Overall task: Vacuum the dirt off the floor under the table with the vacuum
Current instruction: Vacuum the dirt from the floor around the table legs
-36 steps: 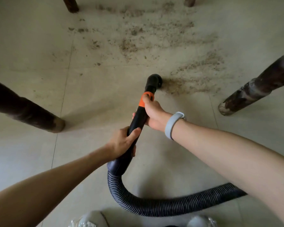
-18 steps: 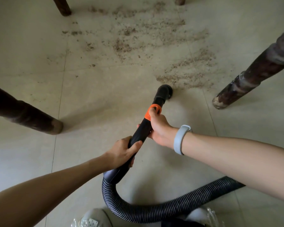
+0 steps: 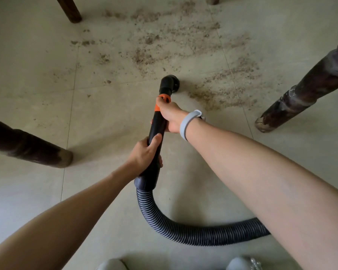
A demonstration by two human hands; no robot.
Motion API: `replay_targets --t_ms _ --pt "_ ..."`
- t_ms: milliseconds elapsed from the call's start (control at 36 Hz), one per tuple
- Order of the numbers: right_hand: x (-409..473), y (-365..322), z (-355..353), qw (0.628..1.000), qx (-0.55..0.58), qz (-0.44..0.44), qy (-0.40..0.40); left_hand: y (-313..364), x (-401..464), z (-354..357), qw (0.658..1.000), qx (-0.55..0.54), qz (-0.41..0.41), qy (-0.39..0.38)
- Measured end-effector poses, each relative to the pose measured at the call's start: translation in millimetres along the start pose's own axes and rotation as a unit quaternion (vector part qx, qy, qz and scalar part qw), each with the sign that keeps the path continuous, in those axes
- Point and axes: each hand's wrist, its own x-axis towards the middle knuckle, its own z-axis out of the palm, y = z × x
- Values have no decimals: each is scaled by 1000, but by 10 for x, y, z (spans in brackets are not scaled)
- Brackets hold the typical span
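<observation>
Ribbed dark-grey vacuum hose (image 3: pixel 183 232) curls along the pale tiled floor (image 3: pixel 37 55) closest in. Left hand (image 3: pixel 144 154) wraps the black plastic wand (image 3: pixel 157 131) low down, right hand (image 3: pixel 169 115) grips it by the orange collar. Round black nozzle (image 3: pixel 169 85) sits at the edge of the brown scattered dirt (image 3: pixel 213 94), between dark wooden table legs (image 3: pixel 300 90).

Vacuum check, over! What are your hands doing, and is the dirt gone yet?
Both hands, left and right, grip the vacuum wand. Nozzle down at the dirt, plenty left. Table leg close on the right.
</observation>
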Motion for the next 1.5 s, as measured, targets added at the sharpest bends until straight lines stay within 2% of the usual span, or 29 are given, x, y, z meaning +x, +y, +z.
replay_targets --t_ms 139,306,500,778,1278,1500 --pt "44 -32 63 1000 -28 -7 -8 26 -3 27 999 -26 -14 17" --pt "36 -2 58 1000 -7 -10 0 59 12 -7 1000 -29 -13 1" --pt "-26 123 -148 999 23 6 43 52 -34 3 998 35 13 -59" --pt "-361 568 -168 997 62 30 45 -218 -358 -79 985 114 15 -127" --pt "-788 1039 -97 994 84 68 32 -549 -771 -193 966 190 10 -173" --pt "-841 1126 -238 988 126 66 62 -503 -739 -101 957 219 19 -190"
